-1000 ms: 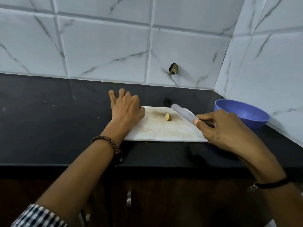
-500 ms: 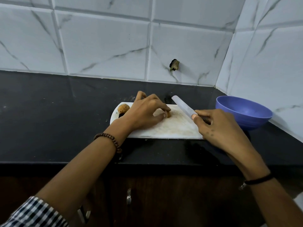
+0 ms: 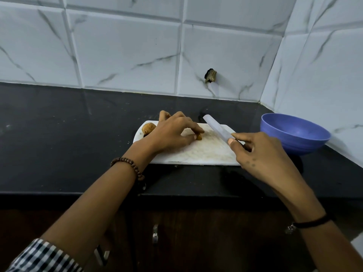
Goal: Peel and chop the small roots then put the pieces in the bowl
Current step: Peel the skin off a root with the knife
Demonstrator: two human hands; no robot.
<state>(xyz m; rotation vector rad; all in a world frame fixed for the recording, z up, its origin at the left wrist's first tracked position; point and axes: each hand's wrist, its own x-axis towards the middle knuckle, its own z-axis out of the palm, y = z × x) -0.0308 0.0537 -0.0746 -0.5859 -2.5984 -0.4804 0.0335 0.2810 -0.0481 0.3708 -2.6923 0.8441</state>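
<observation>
Fingertips (image 3: 196, 132) of your left hand (image 3: 172, 134) pinch a small root piece (image 3: 199, 137) on the white cutting board (image 3: 206, 154); your right hand (image 3: 261, 154) grips the knife (image 3: 218, 128), blade angled above the board. Another root (image 3: 148, 128) sits at its far left corner, blue bowl (image 3: 294, 134) to the right.

Blue bowl (image 3: 294, 132), black counter (image 3: 59, 134).

Cool, diffuse light is even across the scene. The wall tiles (image 3: 125, 55) beyond the left hand (image 3: 172, 134) are the brightest area. The glossy black bench (image 3: 59, 138) shows faint tile reflections, with soft shadows on the near side of the left hand and the right hand (image 3: 261, 154). Below the wrists the cupboard front (image 3: 196, 242) is dim. Tile lines bow toward the frame edges, and the sleeve (image 3: 39, 258) looks stretched.
</observation>
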